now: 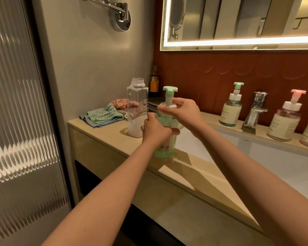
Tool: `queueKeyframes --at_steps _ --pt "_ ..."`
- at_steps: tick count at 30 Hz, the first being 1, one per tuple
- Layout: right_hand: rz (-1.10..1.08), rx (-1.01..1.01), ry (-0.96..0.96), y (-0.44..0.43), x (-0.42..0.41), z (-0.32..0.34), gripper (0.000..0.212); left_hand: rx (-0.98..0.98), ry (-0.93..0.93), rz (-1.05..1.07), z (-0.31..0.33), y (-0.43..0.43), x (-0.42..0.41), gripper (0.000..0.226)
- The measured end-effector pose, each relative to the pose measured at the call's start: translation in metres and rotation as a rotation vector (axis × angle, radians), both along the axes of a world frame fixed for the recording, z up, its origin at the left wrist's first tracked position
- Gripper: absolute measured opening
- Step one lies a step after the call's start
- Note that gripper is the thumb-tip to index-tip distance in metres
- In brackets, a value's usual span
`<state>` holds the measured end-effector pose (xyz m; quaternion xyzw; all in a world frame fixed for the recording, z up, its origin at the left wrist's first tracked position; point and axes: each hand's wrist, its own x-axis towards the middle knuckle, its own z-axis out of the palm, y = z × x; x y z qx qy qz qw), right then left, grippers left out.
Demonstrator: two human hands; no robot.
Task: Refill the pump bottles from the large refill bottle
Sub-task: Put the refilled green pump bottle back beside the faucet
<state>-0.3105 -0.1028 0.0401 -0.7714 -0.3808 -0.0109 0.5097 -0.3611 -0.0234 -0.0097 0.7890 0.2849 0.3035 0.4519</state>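
Observation:
A green pump bottle (165, 148) stands on the beige counter (100, 137) at the sink's left edge. My left hand (154, 129) is wrapped around its body. My right hand (182, 110) grips the white collar under its green pump head (170, 89). Just behind and to the left stands the large clear refill bottle (137, 107), uncapped, with a little milky liquid at its bottom. Another green pump bottle (232, 107) and a pink pump bottle (286, 119) stand on the ledge behind the sink.
Folded cloths (103, 115) and stacked plates (155, 103) lie at the counter's back left, with a dark bottle (154, 82) in the corner. A chrome tap (255, 110) stands between the ledge bottles. The white basin (256, 157) lies to the right. A lit mirror hangs above.

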Motion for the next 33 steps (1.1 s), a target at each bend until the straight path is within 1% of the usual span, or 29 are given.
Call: queueKeyframes --at_steps 1,2,3,4,5,6,8,11,13,16,19,23,24,26,29,31,33 --pt "0.051 0.011 0.079 -0.007 0.003 0.004 0.064 -0.002 -0.003 -0.018 0.003 -0.001 0.002 0.083" --pt "0.092 0.014 0.142 -0.014 0.007 0.006 0.053 -0.001 -0.004 -0.038 0.006 -0.004 0.004 0.085" --pt "0.110 0.027 0.194 -0.018 0.010 0.008 0.036 0.005 -0.001 -0.052 0.007 -0.004 0.005 0.086" --pt "0.097 0.047 0.255 -0.023 0.016 0.010 0.024 0.012 -0.009 -0.073 0.010 -0.005 0.008 0.087" --pt "0.071 0.063 0.306 -0.027 0.020 0.011 0.023 0.008 -0.029 -0.087 0.014 -0.006 0.011 0.087" --pt "0.037 0.067 0.345 -0.032 0.026 0.012 0.032 -0.007 -0.052 -0.101 0.019 -0.008 0.014 0.087" --pt "0.000 0.008 0.361 -0.044 0.035 0.012 0.046 -0.028 -0.093 -0.117 0.031 -0.014 0.025 0.087" --pt "0.077 -0.132 0.333 -0.059 0.045 0.005 0.056 -0.020 -0.110 -0.153 0.044 -0.024 0.044 0.087" --pt "0.093 -0.137 0.306 -0.063 0.050 0.003 0.065 -0.015 -0.114 -0.160 0.050 -0.029 0.057 0.085" --pt "0.050 -0.109 0.237 -0.062 0.061 -0.001 0.078 -0.041 -0.113 -0.178 0.053 -0.034 0.079 0.083" --pt "-0.107 -0.033 0.128 -0.056 0.079 -0.008 0.076 -0.050 -0.101 -0.233 0.053 -0.035 0.100 0.081" --pt "-0.270 -0.048 0.085 -0.052 0.104 -0.016 0.067 -0.043 -0.016 -0.345 0.050 -0.030 0.126 0.083" --pt "-0.292 -0.048 0.096 -0.050 0.112 -0.019 0.066 -0.045 0.012 -0.369 0.048 -0.028 0.136 0.086" --pt "-0.325 -0.056 0.111 -0.048 0.125 -0.025 0.065 -0.043 0.065 -0.395 0.044 -0.024 0.150 0.099" --pt "-0.368 -0.096 0.081 -0.041 0.151 -0.027 0.069 -0.072 0.104 -0.361 0.038 -0.017 0.175 0.117" --pt "-0.396 -0.105 0.064 -0.037 0.169 -0.026 0.070 -0.120 0.092 -0.355 0.037 -0.013 0.191 0.120" --pt "-0.453 -0.104 0.082 -0.032 0.190 -0.026 0.073 -0.174 0.065 -0.370 0.035 -0.006 0.212 0.114"
